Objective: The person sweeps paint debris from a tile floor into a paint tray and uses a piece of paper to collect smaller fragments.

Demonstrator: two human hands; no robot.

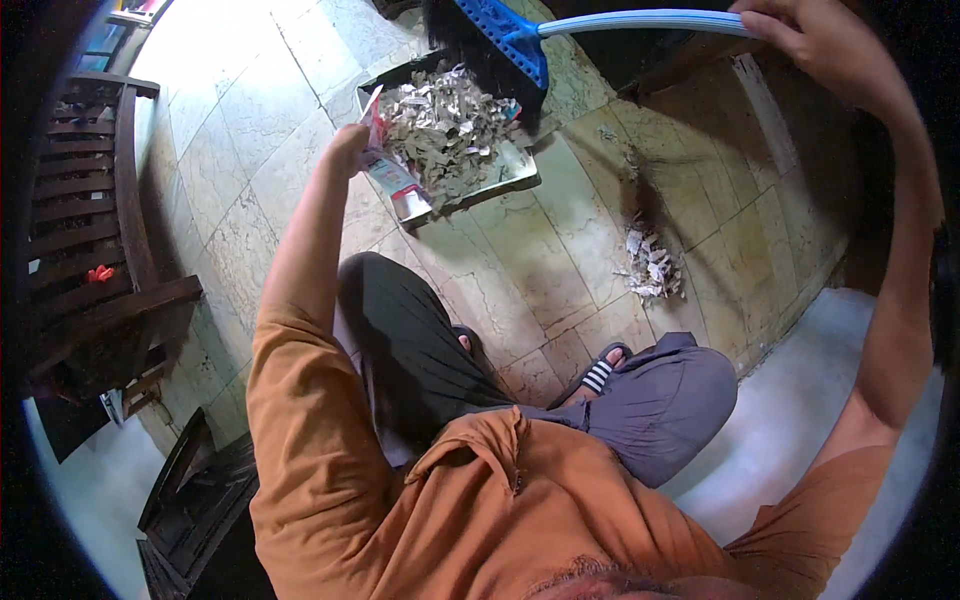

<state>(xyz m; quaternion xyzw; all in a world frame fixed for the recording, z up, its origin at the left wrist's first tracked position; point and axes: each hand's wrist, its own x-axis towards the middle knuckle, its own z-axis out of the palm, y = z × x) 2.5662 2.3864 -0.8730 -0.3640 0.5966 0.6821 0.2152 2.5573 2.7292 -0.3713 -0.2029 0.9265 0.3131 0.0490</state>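
My right hand (pixel 815 45) grips the pale blue handle of a broom (pixel 508 38) at the upper right. The broom's blue head and dark bristles rest at the far right edge of a shallow tray (pixel 508 178). A heap of grey and white paper scraps (pixel 450 130) fills most of the tray. My left hand (pixel 348 150) is closed at the tray's left side, on a red-and-white printed sheet (pixel 392 178) that leans over the scraps. Its fingertips are mostly hidden, so whether it also touches the tray rim is unclear.
A smaller pile of paper scraps (pixel 652 265) lies on the tiled floor (pixel 560 225) to the right, near my sandalled foot (pixel 603 372). A dark slatted wooden bench (pixel 85 205) with a small red item (pixel 101 273) stands at the left. Dark wooden furniture (pixel 205 500) is at the lower left.
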